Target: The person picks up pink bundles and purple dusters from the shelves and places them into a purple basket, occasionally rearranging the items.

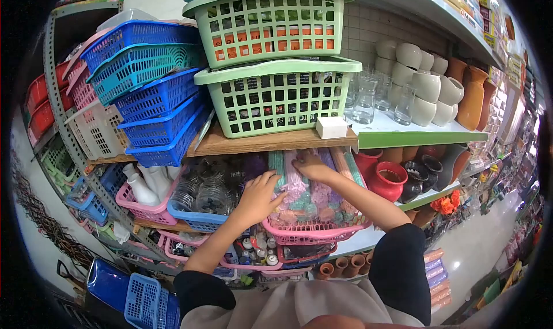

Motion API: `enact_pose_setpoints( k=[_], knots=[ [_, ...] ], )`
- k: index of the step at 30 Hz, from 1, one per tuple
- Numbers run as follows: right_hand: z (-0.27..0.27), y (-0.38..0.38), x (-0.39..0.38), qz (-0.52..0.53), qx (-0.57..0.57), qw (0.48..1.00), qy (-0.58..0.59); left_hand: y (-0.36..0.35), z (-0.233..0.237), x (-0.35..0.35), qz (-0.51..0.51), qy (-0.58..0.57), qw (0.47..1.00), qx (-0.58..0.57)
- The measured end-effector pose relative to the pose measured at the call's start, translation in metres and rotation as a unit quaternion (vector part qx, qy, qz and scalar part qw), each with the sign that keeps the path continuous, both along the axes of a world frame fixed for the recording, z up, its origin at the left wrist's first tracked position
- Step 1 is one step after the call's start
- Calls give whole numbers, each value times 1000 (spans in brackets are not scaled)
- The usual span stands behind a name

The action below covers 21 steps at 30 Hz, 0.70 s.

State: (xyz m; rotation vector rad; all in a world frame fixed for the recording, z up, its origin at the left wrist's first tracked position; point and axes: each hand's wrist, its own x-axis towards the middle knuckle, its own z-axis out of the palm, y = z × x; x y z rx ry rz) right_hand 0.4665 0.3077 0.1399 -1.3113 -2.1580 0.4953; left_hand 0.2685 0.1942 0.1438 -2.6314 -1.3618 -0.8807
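A pink basket (314, 236) on the middle shelf is filled with pastel bundles, long and thin at the back with ruffled, flower-like ends at the front. My left hand (258, 198) lies over the basket's left side, fingers spread across a green bundle (277, 163). Farther in, my right hand (314, 168) bends its fingers around the back part of a pink bundle (295, 182), partly under the upper shelf. Purple and peach bundles (344, 163) lie to the right of it.
Above, green baskets (282, 99) are stacked on a wooden shelf (253, 145), with a small white box (332, 127) at its edge. A blue basket (201, 218) of glassware stands left, red vases (387, 181) right. Blue baskets (158, 127) lean in a stack at upper left.
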Motion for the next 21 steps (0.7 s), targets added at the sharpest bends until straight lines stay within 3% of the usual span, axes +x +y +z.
enact_pose_setpoints(
  k=[1, 5, 7, 11, 13, 15, 17, 18, 21],
  knots=[
    [1, 2, 3, -7, 51, 997, -63, 0, -1, 0, 1, 3, 1000, 1],
    [-3, 0, 19, 67, 111, 987, -96, -4, -1, 1, 13, 17, 1000, -12],
    [-13, 9, 21, 26, -27, 999, 8, -8, -2, 3, 27, 18, 999, -10],
    [-20, -11, 28, -26, -23, 992, 122, -28, 0, 9, 44, -8, 999, 19],
    [-15, -23, 30, -12, -84, 968, 235, -47, 7, 13, 32, -27, 999, 33],
    [-2, -55, 36, -7, -131, 953, 274, -68, 13, 19, 13, -44, 998, 43],
    [5, -87, 41, -18, -76, 969, 235, -88, 16, 28, -52, -128, 990, 26],
    [6, -102, 44, 10, 5, 972, 235, -95, 16, 34, -96, -164, 981, 27],
    [1, -149, 55, -66, 108, 961, 245, -108, 9, 52, -236, -209, 949, -28]
  ],
)
